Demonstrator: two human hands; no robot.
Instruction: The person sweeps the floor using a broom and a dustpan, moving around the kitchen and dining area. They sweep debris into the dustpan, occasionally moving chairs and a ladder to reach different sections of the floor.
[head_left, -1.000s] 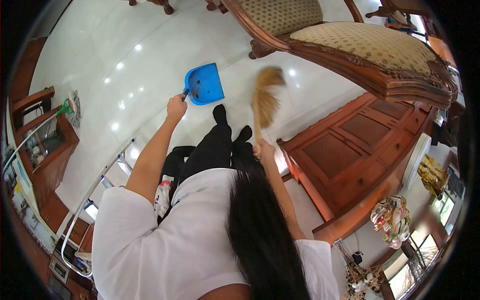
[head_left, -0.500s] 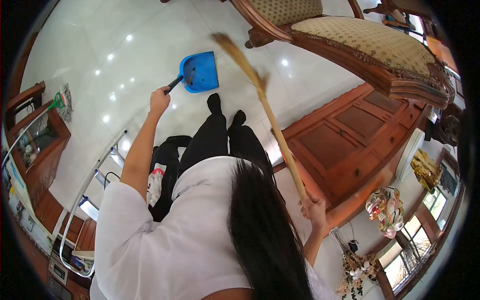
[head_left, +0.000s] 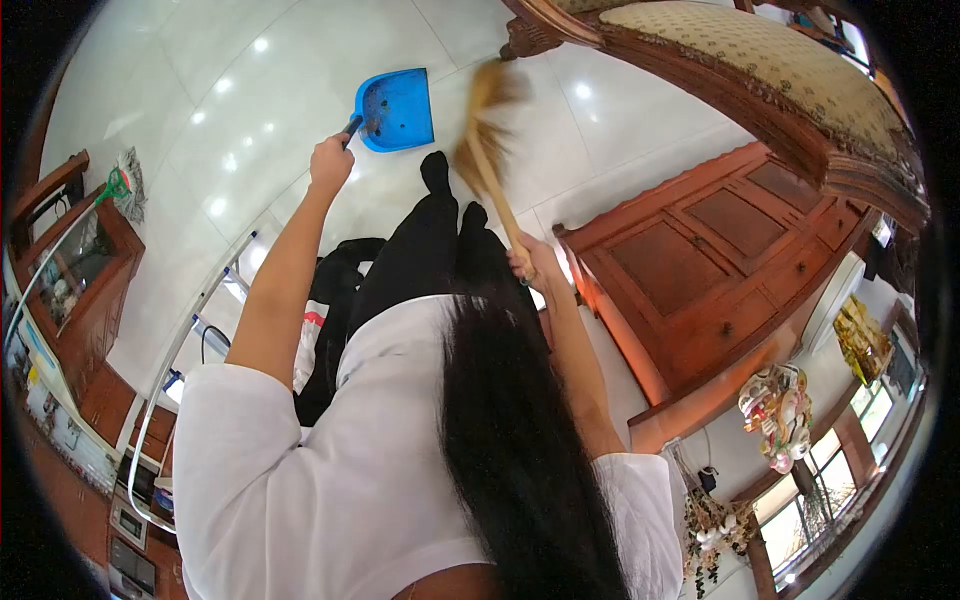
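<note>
A blue dustpan (head_left: 405, 108) rests on the pale tiled floor (head_left: 330, 60), with dark dirt and small bits inside it. My left hand (head_left: 331, 160) is closed round its dark handle. On the other side, my right hand (head_left: 537, 262) grips the light wooden handle of a soft broom (head_left: 490, 172). The broom's straw-coloured bristles are blurred by motion, just right of the dustpan and apart from it, near my feet in black socks.
A carved wooden seat (head_left: 740, 70) with patterned upholstery stands at upper right. Below it is a reddish wooden cabinet (head_left: 690, 260). A metal-framed rack (head_left: 195, 325) and a green-headed mop (head_left: 118, 184) are on the left. Dark clothing or a bag (head_left: 335, 275) lies beside my left leg.
My right hand has moved forward and inward, bringing the broom from a raised, slanted position to beside the dustpan. The left hand and dustpan have shifted slightly up in view.
</note>
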